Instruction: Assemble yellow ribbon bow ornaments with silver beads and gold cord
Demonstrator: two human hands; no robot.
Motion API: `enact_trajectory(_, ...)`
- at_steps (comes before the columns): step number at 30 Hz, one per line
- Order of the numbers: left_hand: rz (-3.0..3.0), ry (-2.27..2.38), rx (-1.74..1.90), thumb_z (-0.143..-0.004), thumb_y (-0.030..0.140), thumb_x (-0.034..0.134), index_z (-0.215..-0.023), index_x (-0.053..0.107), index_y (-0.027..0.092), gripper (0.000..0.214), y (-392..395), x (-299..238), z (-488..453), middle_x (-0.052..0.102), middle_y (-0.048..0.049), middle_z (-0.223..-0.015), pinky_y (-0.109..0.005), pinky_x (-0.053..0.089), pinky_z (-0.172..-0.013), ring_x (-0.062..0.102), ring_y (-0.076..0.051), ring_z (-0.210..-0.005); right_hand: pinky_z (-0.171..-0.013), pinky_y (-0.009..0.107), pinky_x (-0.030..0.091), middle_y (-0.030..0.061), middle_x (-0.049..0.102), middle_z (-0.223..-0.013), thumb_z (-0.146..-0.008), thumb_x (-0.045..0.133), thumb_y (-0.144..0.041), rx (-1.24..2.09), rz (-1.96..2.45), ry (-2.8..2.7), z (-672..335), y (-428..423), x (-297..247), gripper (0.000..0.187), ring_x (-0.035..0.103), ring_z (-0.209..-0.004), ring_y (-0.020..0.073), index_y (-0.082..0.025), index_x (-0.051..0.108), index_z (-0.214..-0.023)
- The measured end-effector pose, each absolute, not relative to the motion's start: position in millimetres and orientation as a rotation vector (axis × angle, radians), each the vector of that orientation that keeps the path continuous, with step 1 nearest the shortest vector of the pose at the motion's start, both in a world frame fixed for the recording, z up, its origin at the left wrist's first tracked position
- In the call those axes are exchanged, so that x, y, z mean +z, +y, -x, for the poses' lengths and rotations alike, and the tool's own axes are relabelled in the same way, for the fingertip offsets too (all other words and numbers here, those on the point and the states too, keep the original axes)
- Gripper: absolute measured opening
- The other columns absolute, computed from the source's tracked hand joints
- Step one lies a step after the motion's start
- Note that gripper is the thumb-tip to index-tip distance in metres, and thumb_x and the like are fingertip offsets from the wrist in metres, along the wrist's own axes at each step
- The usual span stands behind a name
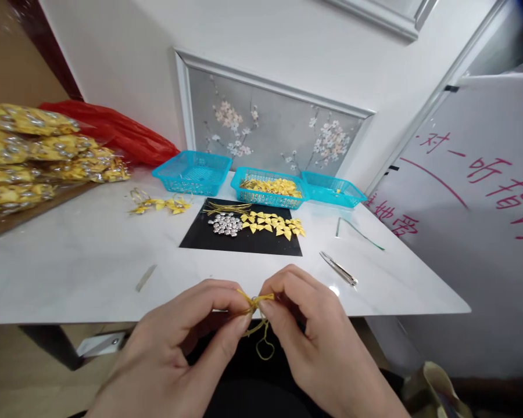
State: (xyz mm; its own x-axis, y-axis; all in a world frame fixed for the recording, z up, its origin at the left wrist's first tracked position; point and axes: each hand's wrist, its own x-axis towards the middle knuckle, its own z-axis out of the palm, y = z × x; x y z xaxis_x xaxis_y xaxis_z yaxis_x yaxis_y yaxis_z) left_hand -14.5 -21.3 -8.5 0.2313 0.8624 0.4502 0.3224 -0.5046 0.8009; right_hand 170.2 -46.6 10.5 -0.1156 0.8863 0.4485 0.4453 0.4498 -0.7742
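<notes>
Just off the table's front edge, both hands pinch a small knotted piece of yellow cord (255, 301). My left hand (192, 337) has thumb and forefinger closed on its left side. The thumb and fingers of my right hand (314, 325) close on the right side, partly covering the piece. A thin loop of the cord (265, 348) hangs below the fingertips. Beyond the hands lies a black mat (239, 245) bearing silver beads (226, 224), folded yellow pieces (268, 222) and gold cords (227, 208).
Blue baskets (192, 183) line the wall; the middle basket (265, 200) holds yellow pieces. Silver nippers (339, 269) lie at right beside a green strip (361, 233). Bagged yellow goods (39, 151) and a red bag (113, 130) sit left. Finished-looking yellow strings (161, 204) lie near them.
</notes>
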Motion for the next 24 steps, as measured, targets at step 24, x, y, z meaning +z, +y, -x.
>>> enact_trajectory(24, -1.702, 1.065, 1.122, -0.086, 0.036, 0.073, -0.072, 0.077, 0.031, 0.016, -9, 10, 11, 0.077, 0.001, -0.081, -0.017, 0.056, -0.064, 0.071, -0.018, -0.076, -0.057, 0.023, 0.039, -0.0026, 0.059, -0.079, -0.1, 0.056, -0.017, 0.687, 1.171, -1.638, -168, -41, 6, 0.015, 0.05, -0.065, 0.0101, -0.02, 0.062, -0.087)
